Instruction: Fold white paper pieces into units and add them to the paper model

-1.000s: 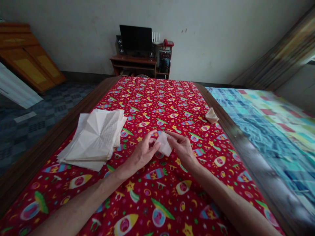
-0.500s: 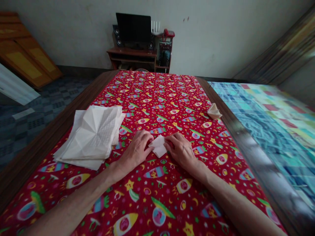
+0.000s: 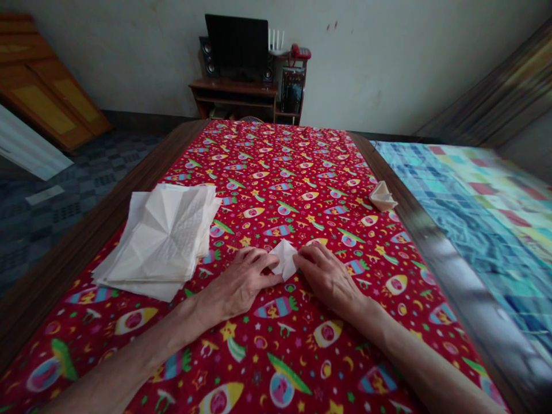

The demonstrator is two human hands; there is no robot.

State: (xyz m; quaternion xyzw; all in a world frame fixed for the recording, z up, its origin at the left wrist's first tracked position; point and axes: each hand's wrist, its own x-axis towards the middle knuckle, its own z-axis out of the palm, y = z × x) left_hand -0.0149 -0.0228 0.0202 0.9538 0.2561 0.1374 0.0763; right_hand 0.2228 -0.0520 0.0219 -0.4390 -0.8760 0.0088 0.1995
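Note:
A small folded piece of white paper (image 3: 284, 259) lies on the red patterned tablecloth (image 3: 276, 201), between my two hands. My left hand (image 3: 245, 282) grips its left side, with the thumb at the lower edge and the fingers above. At the paper's right edge, my right hand (image 3: 328, 273) pinches it between thumb and fingers; the thumb is mostly hidden. To the left rests a stack of creased paper sheets (image 3: 159, 236), the top one marked with radiating folds. A folded paper piece (image 3: 383, 197) sits near the table's right edge.
The table's dark wooden edge (image 3: 448, 276) runs along the right, beside a bed with a checked cover (image 3: 470, 201). Beyond the far end stands a desk (image 3: 233, 86) with a monitor (image 3: 237, 46), speakers and a red telephone (image 3: 301, 53). A wooden cabinet (image 3: 47, 86) is at left.
The paper between my hands now shows a more pointed, diamond-like outline. My left thumb and fingers have shifted onto its lower left side. The whole view has moved slightly.

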